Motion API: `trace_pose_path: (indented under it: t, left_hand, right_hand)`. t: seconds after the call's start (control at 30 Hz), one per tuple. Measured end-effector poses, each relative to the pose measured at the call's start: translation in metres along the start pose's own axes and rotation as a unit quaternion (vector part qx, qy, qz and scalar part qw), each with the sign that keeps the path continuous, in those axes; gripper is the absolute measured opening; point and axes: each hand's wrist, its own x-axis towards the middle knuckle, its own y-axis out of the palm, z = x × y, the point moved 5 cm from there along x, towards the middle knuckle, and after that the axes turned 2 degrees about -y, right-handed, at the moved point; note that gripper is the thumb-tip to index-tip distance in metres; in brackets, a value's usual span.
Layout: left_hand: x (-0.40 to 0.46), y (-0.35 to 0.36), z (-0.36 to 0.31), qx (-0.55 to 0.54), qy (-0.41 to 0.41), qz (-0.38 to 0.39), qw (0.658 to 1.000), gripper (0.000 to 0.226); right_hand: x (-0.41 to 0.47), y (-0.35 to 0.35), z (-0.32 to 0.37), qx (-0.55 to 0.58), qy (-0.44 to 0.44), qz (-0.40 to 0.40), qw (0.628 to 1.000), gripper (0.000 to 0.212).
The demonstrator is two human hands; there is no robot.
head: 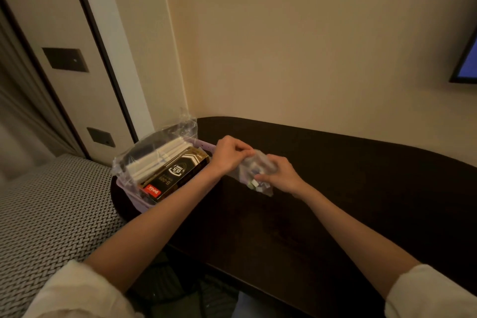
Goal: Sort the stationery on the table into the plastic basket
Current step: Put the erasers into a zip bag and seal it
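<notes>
Both hands hold a small clear plastic bag of little stationery pieces (254, 171) above the dark table (361, 188): the left hand (229, 153) pinches its top, and the right hand (280, 175) has its grip on the lower end. The lilac plastic basket (206, 146) lies just left, nearer the left hand.

Dark wooden table (361, 201) set against the wall, rounded at its left end, a lilac plastic basket (144, 204) placed on that left end.
</notes>
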Motion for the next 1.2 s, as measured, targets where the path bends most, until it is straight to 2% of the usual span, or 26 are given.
trace_pose_path:
  t: [0.17, 0.3, 0.5, 0.67, 0.77, 0.9, 0.97, 1.1, 1.2]
  left_hand:
    - [0.028, -0.065, -0.014, -0.029, -0.002, -0.089, 0.996, 0.016]
    - [0.043, -0.114, -0.016, -0.042, 0.012, -0.144, 0.989, 0.016]
    - [0.053, -0.129, 0.023, -0.069, -0.036, -0.144, 0.986, 0.014]
    - [0.044, -0.125, 0.058, -0.133, -0.088, -0.147, 0.976, 0.007]
    - [0.043, -0.127, 0.065, -0.071, -0.071, -0.151, 0.983, 0.014]
    - [0.038, -0.127, 0.063, 0.106, -0.013, -0.090, 0.990, 0.021]
    - [0.035, -0.126, 0.066, 0.140, -0.006, -0.032, 0.990, 0.024]
    - [0.033, -0.124, 0.079, 0.204, 0.006, 0.079, 0.976, 0.053]
    - [0.034, -0.118, 0.087, 0.246, 0.045, 0.116, 0.961, 0.066]
  right_hand:
    - [0.044, 0.006, 0.055, 0.067, -0.049, -0.085, 0.993, 0.031]
    - [0.078, 0.024, 0.083, 0.107, -0.077, -0.090, 0.987, 0.034]
    - [0.103, 0.062, 0.083, 0.108, -0.080, -0.104, 0.985, 0.032]
    - [0.114, 0.087, 0.072, 0.035, -0.096, -0.096, 0.990, 0.032]
    - [0.119, 0.094, 0.069, 0.010, -0.106, -0.091, 0.990, 0.033]
    - [0.122, 0.094, 0.066, -0.012, -0.119, -0.087, 0.989, 0.032]
    - [0.122, 0.094, 0.066, -0.023, -0.129, -0.080, 0.988, 0.032]
    - [0.123, 0.095, 0.066, -0.001, -0.123, -0.077, 0.989, 0.033]
    - [0.122, 0.096, 0.067, 0.019, -0.115, -0.035, 0.993, 0.032]
